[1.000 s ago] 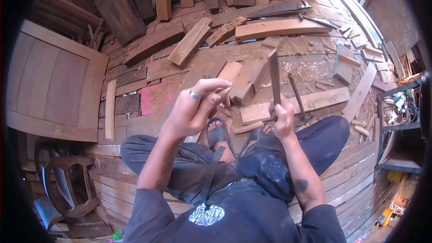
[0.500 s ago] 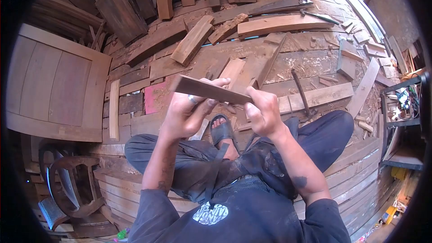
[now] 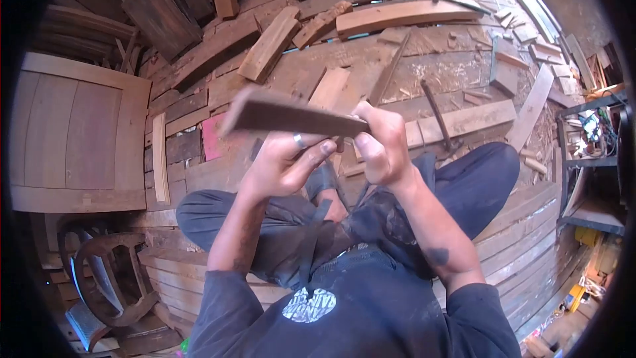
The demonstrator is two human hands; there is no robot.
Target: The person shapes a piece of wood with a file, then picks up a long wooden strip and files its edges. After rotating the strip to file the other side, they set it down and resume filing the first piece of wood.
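While the right hand clamps a flat bar, the left hand curls beneath, its grip unclear.

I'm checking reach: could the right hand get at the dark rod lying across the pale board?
Probably: the dark rod lies near, with nothing seen between. But the right hand grips a flat bar, which it would likely have to release first.
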